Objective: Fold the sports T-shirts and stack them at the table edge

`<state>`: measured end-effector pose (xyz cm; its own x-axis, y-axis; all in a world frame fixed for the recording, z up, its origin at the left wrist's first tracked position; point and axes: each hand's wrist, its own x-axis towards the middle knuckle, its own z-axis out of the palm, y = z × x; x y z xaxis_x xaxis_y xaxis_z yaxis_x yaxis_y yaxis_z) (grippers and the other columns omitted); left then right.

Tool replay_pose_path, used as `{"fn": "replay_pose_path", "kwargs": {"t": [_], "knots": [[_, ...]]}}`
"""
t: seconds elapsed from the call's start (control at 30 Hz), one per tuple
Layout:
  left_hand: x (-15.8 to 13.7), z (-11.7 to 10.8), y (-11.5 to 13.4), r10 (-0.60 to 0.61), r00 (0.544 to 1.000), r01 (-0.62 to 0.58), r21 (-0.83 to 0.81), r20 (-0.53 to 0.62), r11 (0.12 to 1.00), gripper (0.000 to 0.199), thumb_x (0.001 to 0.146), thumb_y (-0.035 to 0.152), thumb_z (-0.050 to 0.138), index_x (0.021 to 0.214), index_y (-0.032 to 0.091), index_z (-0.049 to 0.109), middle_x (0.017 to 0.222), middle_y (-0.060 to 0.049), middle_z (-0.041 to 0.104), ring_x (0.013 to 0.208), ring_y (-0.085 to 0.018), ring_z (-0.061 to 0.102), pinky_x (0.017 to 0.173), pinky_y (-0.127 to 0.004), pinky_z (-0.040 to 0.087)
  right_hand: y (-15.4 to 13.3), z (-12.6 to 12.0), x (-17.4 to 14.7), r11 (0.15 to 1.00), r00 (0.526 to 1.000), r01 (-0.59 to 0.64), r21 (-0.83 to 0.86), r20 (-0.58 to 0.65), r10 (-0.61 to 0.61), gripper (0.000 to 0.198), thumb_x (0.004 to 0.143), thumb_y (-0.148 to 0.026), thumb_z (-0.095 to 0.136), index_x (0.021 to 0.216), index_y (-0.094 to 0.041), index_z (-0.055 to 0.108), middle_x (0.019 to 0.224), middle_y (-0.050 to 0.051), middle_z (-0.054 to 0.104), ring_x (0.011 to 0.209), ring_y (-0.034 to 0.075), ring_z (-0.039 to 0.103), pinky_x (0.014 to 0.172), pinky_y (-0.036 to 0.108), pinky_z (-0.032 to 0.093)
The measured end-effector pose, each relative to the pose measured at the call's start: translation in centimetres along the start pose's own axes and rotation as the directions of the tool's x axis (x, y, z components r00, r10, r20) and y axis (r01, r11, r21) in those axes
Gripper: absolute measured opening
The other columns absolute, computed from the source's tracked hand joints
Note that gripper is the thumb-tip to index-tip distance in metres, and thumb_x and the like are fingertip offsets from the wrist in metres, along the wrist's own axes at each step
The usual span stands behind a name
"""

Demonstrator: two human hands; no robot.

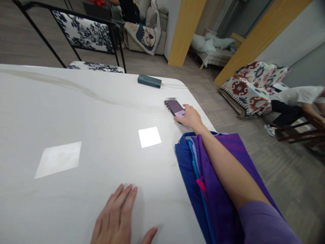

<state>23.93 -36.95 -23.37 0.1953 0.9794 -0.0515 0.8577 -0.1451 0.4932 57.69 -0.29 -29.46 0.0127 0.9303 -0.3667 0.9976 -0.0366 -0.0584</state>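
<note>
My left hand (pixel 115 215) lies flat on the white table with its fingers stretched out and the thumb apart, holding nothing. My right arm reaches forward over a stack of folded clothes. At the table's right side my right hand (pixel 190 117) grips the near end of a dark smartphone (pixel 175 106), thumb on one side and fingers on the other. The phone lies on the tabletop with its screen lit; its far end is blurred out. Under my forearm are purple folded clothes (pixel 228 145) and blue folded clothes (pixel 185 162), layered at the table's right edge.
A dark teal power bank (pixel 149 81) with a pale cable sits at the far edge of the white table (pixel 96 128). Beyond stands a black-framed chair (pixel 86 34). To the right, a person (pixel 291 98) sits by a patterned sofa (pixel 241 91). Another person is partly visible behind.
</note>
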Motion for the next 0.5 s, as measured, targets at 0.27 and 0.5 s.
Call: {"fn": "replay_pose_path", "kwargs": {"t": [0.27,0.5], "knots": [[1.8,-1.4,0.9,0.084,0.994,-0.077,0.1,-0.072,0.992,0.115,0.096,0.076,0.062,0.188,0.017,0.025,0.157,-0.015,0.075,0.143,-0.037,0.074,0.099,-0.053,0.07,-3.1,-2.0,-1.5,0.945,0.927,0.326,-0.039,-0.183,-0.327,0.096,0.082,-0.041,0.087,0.167,-0.017,0.05,0.149,0.02,0.068,0.131,0.043,0.065,0.116,0.06,0.057],[1.6,-0.2,-0.2,0.145,0.974,-0.112,0.182,-0.176,0.977,0.122,0.093,0.086,0.061,0.187,0.013,0.03,0.157,-0.012,0.076,0.144,-0.034,0.073,0.1,-0.046,0.071,-8.3,-6.1,-4.3,0.772,0.635,0.635,-0.03,-0.549,-0.543,0.097,0.086,-0.036,0.083,0.171,-0.029,0.038,0.151,0.017,0.064,0.135,0.041,0.065,0.113,0.066,0.06]]}}
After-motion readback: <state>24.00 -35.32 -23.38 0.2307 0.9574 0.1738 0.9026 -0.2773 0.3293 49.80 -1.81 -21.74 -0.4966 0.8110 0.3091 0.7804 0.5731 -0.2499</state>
